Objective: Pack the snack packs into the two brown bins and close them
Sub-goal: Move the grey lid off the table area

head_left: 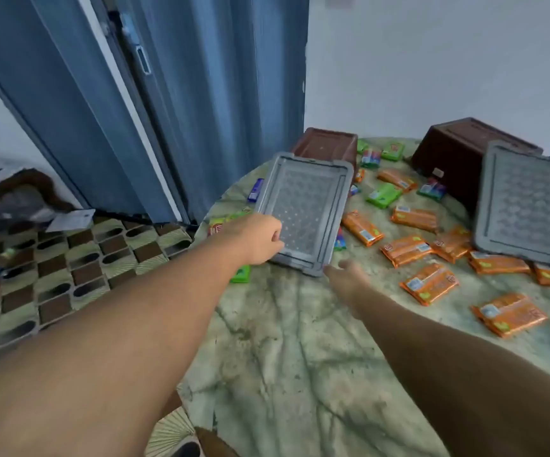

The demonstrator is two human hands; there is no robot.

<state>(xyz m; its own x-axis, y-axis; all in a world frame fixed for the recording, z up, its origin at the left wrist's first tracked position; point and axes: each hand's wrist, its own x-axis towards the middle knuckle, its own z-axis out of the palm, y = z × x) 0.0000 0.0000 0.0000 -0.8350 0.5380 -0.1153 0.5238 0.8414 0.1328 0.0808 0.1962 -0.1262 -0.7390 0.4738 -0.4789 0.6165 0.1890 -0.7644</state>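
Note:
Two brown bins stand at the back of the round table: the left bin (328,146) and the right bin (458,150). A grey lid (303,209) leans against the left bin, and a second grey lid (527,206) leans against the right one. My left hand (257,239) grips the near left edge of the left lid. My right hand (346,278) reaches toward that lid's near corner with relaxed fingers and holds nothing. Several orange snack packs (428,283) lie on the right side of the table. Green packs (384,194) lie between the bins.
The table (283,341) has a green marbled cover. A blue pack (255,189) and red and green packs lie partly under the left lid. A blue folding door (168,94) stands behind, and patterned floor (69,258) is at the left.

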